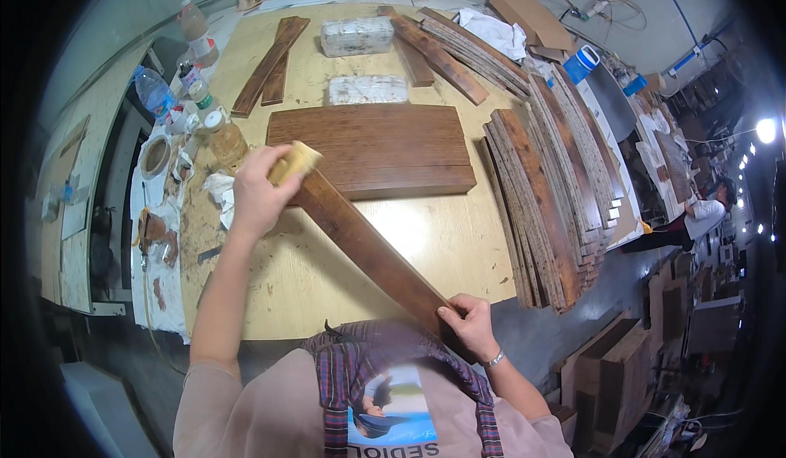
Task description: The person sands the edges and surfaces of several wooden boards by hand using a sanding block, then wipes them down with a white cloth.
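My left hand is closed around a yellowish sponge, which rests against the far end of a long brown wooden plank. The plank slants across the table's near half, its near end close to my apron. My right hand grips that near end, thumb on the upper face and fingers hidden beneath. Just beyond the held plank lies a flat block of brown boards set side by side.
Tall rows of stacked planks line the table's right side. Loose planks and two wrapped white blocks lie at the back. Bottles, a jar of amber liquid and a tape roll stand left. A person is far right.
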Demonstrator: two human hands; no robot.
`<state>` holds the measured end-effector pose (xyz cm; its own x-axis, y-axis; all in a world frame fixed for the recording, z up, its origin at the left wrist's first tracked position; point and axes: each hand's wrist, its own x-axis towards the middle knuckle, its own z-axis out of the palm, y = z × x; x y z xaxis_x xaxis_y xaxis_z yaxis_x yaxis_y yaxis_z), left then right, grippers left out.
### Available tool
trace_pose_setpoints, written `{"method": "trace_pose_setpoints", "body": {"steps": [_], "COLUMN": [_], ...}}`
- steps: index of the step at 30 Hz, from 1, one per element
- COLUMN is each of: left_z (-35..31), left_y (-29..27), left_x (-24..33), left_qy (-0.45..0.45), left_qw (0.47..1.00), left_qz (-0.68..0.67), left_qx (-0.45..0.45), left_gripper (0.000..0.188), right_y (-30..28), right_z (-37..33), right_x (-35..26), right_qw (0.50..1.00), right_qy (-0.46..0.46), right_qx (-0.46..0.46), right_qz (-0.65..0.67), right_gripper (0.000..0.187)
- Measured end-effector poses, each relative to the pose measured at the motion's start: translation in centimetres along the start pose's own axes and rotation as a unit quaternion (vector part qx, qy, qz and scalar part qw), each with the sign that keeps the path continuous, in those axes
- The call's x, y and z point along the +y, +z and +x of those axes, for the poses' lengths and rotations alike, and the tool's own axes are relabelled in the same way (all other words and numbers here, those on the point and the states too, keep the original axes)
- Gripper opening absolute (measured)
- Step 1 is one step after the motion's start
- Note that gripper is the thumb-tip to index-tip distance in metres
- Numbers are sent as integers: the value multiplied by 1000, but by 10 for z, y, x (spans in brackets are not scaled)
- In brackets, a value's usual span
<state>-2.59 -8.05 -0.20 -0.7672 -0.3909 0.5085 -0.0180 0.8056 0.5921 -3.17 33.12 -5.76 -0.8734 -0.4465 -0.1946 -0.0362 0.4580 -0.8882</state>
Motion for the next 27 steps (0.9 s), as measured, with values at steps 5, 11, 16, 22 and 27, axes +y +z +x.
{"method": "trace_pose_setpoints", "body": {"steps": [5,11,16,22,27], "left_z": [1,-13,-35,-30,-19], "left_y": [-7,-8,-10,5,13], "left_x": [-3,-51,-11,-7,26], "left_qy": [-28,-196,-313,-322,-316], "left_qw": [999,960,689,597,610], "left_qz": [-39,-198,-653,-735,-726], "left_qx": [-15,26,-18,-18,-6], "left_gripper": [33,33,40,48,43], "right_y": [-3,-1,5,26,39], "right_z": [0,-3,0,11,26], "right_x": [-5,6,26,-8,-19], "right_qw": [997,999,996,991,974], "right_qy": [-31,-32,13,-28,-5], "right_qx": [0,-23,-51,-130,-167], "right_qz": [-66,-33,78,-19,153], "right_gripper": [22,20,22,56,61]}}
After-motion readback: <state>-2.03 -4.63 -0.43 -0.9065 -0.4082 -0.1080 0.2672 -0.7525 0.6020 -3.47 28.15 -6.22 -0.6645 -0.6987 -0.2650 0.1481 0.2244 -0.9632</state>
